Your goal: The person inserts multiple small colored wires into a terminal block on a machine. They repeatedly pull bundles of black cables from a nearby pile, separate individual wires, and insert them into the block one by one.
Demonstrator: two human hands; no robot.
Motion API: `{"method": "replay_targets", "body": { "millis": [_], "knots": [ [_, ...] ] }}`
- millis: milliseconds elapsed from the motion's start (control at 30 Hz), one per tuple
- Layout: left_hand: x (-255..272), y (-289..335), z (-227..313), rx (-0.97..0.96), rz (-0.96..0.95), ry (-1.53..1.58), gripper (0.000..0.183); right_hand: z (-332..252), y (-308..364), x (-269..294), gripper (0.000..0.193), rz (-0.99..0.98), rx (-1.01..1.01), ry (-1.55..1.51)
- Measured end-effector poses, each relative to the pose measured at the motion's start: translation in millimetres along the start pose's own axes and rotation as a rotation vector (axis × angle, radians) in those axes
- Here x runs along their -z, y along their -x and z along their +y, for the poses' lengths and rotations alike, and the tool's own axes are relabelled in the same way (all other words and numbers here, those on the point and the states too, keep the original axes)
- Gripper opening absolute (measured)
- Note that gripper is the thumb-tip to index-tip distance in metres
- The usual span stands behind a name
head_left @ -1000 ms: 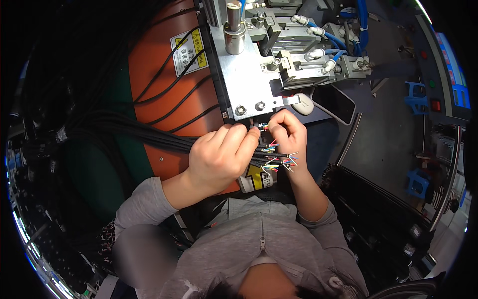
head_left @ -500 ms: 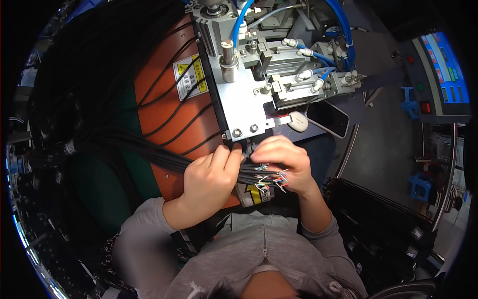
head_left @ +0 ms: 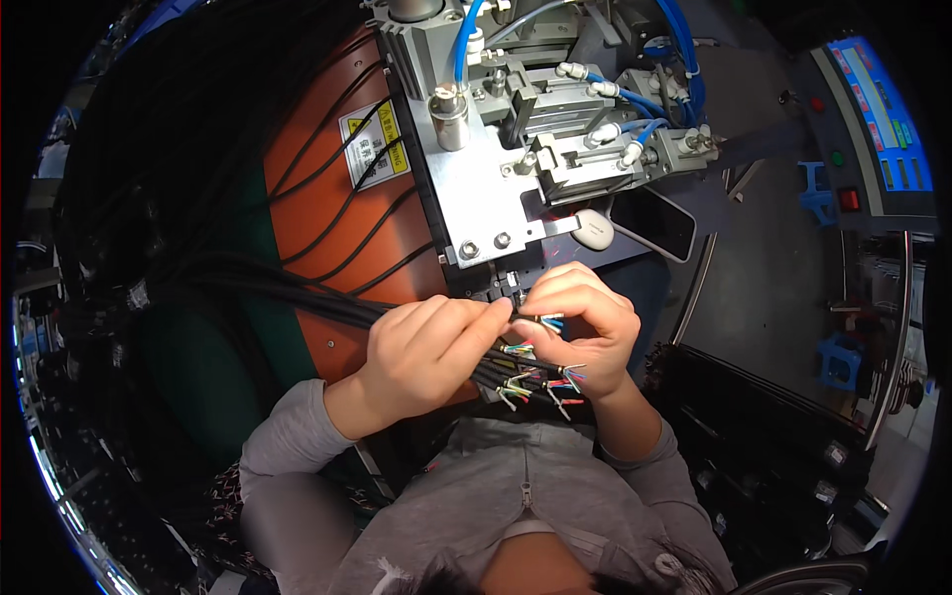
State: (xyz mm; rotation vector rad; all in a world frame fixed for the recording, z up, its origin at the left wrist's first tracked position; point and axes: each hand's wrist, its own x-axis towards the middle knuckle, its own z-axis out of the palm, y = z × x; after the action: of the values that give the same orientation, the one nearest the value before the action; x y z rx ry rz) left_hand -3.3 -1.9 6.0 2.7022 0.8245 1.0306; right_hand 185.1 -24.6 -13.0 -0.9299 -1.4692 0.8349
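Observation:
My left hand (head_left: 421,347) is closed around a bundle of black cables (head_left: 322,305) that comes in from the left. Its thumb and forefinger pinch one cable near its stripped end. Fine coloured wires (head_left: 552,322) fan out of that end, between the curled thumb and fingers of my right hand (head_left: 600,332), which close around them. Below, several other stripped ends (head_left: 570,377) with loose coloured wires stick out past my left hand. Just beyond my fingertips is the front of a metal fixture (head_left: 481,203); my fingers partly hide the contact between hands and cable.
Several single black cables cross an orange panel (head_left: 342,233) into the fixture's side. Pneumatic cylinders with blue hoses (head_left: 684,50) stand behind. A white rounded case (head_left: 593,230) and a phone (head_left: 654,226) lie to the right. A control screen (head_left: 883,114) is at far right.
Both hands have moved slightly right, and one cable end has come up between them, apart from the other ends. The view has shifted a little, so the fixture sits higher.

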Motion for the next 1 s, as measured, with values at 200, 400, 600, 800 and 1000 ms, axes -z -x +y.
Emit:
{"method": "replay_targets", "body": {
  "millis": [200, 400, 600, 800, 1000],
  "knots": [
    [-2, -1, 3, 0.059, 0.114, 0.049, 0.023, 4, -8, -15, 0.022, 0.18, 0.13, -0.05],
    [-5, -4, 1, 0.078, 0.128, 0.09, 0.021, 3, -7, -15, 0.013, 0.098, -0.133, -0.257],
    [-6, 0, 4, 0.075, 0.07, -0.055, 0.021, -1, -7, -11, 0.017, 0.164, 0.119, 0.256],
    [-5, -1, 3, 0.052, 0.049, -0.037, 0.036, -5, -10, 16, 0.011, -0.117, -0.224, 0.104],
    [-9, 2, 5, 0.04, 0.013, -0.111, 0.037, 7, 0, 18, 0.011, -0.046, -0.499, -0.381]
  ]
}}
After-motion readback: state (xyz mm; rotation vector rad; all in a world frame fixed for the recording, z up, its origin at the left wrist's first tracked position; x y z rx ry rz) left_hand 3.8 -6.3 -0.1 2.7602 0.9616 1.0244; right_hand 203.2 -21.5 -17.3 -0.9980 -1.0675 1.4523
